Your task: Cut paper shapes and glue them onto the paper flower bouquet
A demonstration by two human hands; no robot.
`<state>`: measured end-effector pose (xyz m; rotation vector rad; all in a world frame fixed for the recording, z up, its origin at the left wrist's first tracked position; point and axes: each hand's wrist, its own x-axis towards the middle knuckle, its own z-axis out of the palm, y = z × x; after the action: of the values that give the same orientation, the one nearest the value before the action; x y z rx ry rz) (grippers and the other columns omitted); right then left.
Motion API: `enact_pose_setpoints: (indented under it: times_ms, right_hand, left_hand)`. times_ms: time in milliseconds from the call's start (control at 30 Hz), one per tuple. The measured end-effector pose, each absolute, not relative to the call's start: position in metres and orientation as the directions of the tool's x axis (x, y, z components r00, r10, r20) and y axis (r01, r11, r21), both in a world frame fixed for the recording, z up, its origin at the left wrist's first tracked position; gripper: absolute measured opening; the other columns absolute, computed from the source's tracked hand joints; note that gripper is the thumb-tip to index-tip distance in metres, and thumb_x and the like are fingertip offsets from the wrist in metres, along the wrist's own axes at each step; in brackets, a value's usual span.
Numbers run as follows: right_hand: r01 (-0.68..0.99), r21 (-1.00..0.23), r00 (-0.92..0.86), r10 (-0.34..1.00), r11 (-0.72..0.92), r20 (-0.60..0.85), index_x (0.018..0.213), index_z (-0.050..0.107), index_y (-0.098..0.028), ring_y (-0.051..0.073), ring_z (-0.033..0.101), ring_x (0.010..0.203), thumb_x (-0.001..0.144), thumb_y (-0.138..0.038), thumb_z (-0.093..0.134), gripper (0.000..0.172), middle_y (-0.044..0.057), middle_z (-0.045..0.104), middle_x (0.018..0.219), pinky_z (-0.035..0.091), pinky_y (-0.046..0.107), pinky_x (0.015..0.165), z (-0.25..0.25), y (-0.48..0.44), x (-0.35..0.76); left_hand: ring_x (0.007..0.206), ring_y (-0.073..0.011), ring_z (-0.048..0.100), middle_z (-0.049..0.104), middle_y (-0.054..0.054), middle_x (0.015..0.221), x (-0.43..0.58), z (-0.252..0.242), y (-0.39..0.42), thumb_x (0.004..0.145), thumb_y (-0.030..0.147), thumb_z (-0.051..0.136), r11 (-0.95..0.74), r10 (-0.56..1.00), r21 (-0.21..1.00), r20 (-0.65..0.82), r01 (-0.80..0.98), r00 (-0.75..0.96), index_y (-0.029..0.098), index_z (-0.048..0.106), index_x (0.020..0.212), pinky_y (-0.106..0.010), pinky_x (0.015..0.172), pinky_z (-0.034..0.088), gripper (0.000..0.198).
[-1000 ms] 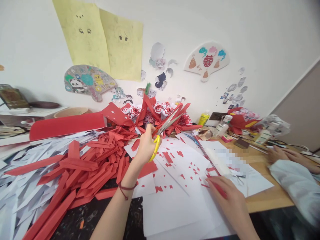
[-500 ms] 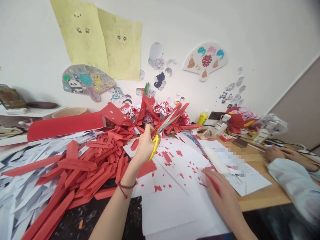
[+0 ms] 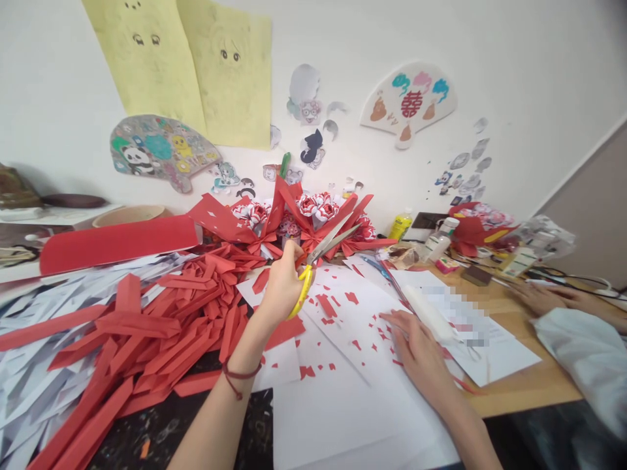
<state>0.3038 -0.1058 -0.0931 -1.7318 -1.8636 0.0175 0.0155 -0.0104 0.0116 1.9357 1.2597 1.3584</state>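
My left hand [image 3: 283,281] is closed around the yellow handles of a pair of scissors [image 3: 319,256]. The blades are parted and point up and to the right, above the white paper sheets. My right hand [image 3: 422,349] lies palm down over the right side of the white paper [image 3: 337,418], fingers stretched out. Its fingertips are at small red paper scraps [image 3: 375,346], which are scattered over the sheets. Part of a red paper strip [image 3: 467,386] shows beside the right wrist. Whatever lies under the palm is hidden.
Folded red paper strips [image 3: 161,326] and white strips [image 3: 34,365] are heaped at the left. Red-wrapped paper flowers [image 3: 316,207] stand against the wall. At the right are a printed sheet [image 3: 509,349], bottles [image 3: 441,238] and another person's sleeve [image 3: 582,356].
My right hand has let go of a red paper piece, and its fingers have stretched forward and left to the scraps. My left hand still holds the scissors in nearly the same place.
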Motion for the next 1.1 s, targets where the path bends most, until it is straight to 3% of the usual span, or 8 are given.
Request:
enact_pose_setpoints:
  times_ms: [167, 367, 733, 933, 1033, 1100]
  right_hand:
    - [0.885, -0.432, 0.036, 0.899, 0.174, 0.436, 0.126, 0.049, -0.023, 0.026, 0.049, 0.126, 0.098, -0.035, 0.033, 0.034, 0.009, 0.059, 0.130, 0.038, 0.049, 0.106, -0.092, -0.105, 0.303]
    - [0.882, -0.445, 0.024, 0.929, 0.154, 0.370, 0.124, 0.049, -0.024, 0.026, 0.051, 0.125, 0.098, -0.035, 0.033, 0.032, 0.007, 0.061, 0.129, 0.037, 0.049, 0.106, -0.093, -0.101, 0.306]
    - [0.853, -0.489, 0.059, 0.896, 0.184, 0.440, 0.122, 0.048, -0.025, 0.025, 0.052, 0.124, 0.096, -0.034, 0.037, 0.030, 0.009, 0.057, 0.133, 0.039, 0.045, 0.103, -0.091, -0.086, 0.318]
    - [0.859, -0.498, 0.085, 0.924, 0.122, 0.372, 0.114, 0.054, -0.025, 0.024, 0.062, 0.097, 0.089, -0.032, 0.047, 0.027, 0.004, 0.068, 0.102, 0.046, 0.040, 0.088, -0.077, -0.059, 0.325]
    - [0.893, -0.440, 0.051, 0.947, 0.098, 0.316, 0.108, 0.060, -0.025, 0.025, 0.062, 0.092, 0.083, -0.030, 0.052, 0.027, 0.004, 0.068, 0.093, 0.045, 0.039, 0.084, -0.073, -0.045, 0.328]
    - [0.880, -0.462, 0.028, 0.961, 0.107, 0.275, 0.112, 0.059, -0.025, 0.024, 0.062, 0.089, 0.081, -0.029, 0.053, 0.032, 0.003, 0.068, 0.091, 0.045, 0.038, 0.082, -0.073, -0.039, 0.328]
  left_hand:
    - [0.060, -0.0139, 0.049, 0.058, 0.005, 0.077, 0.016, 0.011, -0.011, 0.077, 0.019, 0.059, -0.456, 0.886, 0.794, 0.448, 0.402, 0.121, 0.025, 0.036, 0.086, -0.025, 0.058, 0.033, 0.026]
    - [0.059, -0.0138, 0.047, 0.061, 0.003, 0.077, 0.018, 0.014, -0.014, 0.077, 0.021, 0.059, -0.450, 0.885, 0.779, 0.453, 0.437, 0.105, 0.025, 0.037, 0.085, -0.025, 0.057, 0.030, 0.024]
    - [0.055, -0.0138, 0.042, 0.052, 0.006, 0.068, 0.018, 0.013, -0.013, 0.078, 0.019, 0.059, -0.442, 0.889, 0.768, 0.445, 0.463, 0.110, 0.025, 0.038, 0.087, -0.026, 0.055, 0.027, 0.024]
    - [0.054, -0.0142, 0.040, 0.045, 0.008, 0.063, 0.020, 0.014, -0.013, 0.078, 0.019, 0.060, -0.435, 0.893, 0.768, 0.436, 0.470, 0.112, 0.026, 0.036, 0.085, -0.026, 0.054, 0.026, 0.026]
    - [0.054, -0.0142, 0.040, 0.047, 0.007, 0.063, 0.020, 0.015, -0.014, 0.078, 0.019, 0.060, -0.423, 0.899, 0.773, 0.423, 0.473, 0.112, 0.026, 0.036, 0.085, -0.026, 0.054, 0.027, 0.026]
    - [0.056, -0.0140, 0.041, 0.049, 0.006, 0.068, 0.020, 0.015, -0.014, 0.078, 0.019, 0.060, -0.440, 0.890, 0.762, 0.441, 0.475, 0.116, 0.025, 0.037, 0.086, -0.026, 0.056, 0.029, 0.026]
